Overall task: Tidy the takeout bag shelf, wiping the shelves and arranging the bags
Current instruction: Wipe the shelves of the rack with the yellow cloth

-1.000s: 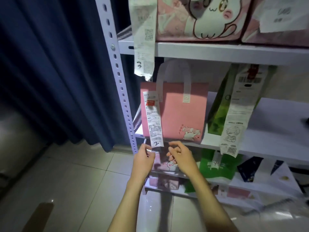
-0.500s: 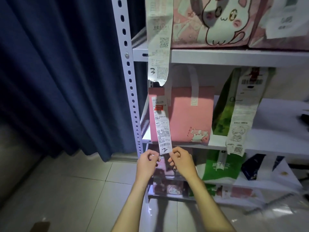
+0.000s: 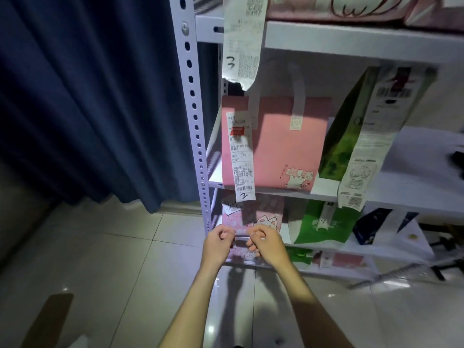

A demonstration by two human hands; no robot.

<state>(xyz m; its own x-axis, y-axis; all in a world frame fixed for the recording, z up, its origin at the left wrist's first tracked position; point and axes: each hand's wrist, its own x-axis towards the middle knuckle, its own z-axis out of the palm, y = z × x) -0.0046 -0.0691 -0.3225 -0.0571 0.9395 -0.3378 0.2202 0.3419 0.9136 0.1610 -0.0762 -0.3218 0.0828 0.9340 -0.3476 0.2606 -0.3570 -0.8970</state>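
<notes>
Head view: both hands, left [image 3: 218, 243] & right [image 3: 265, 243], curled w/ fingertips pinched, apparently on a receipt edge at 6 o'clock below pink bag [image 3: 281, 146], prob. to straighten its label; contents can't be confirmed.

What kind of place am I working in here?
Probably a takeout pickup or storage corner: a white perforated metal rack holds a pink paper bag with white handles and a green bag, each with a long printed order receipt; some carry handwritten numbers.
</notes>
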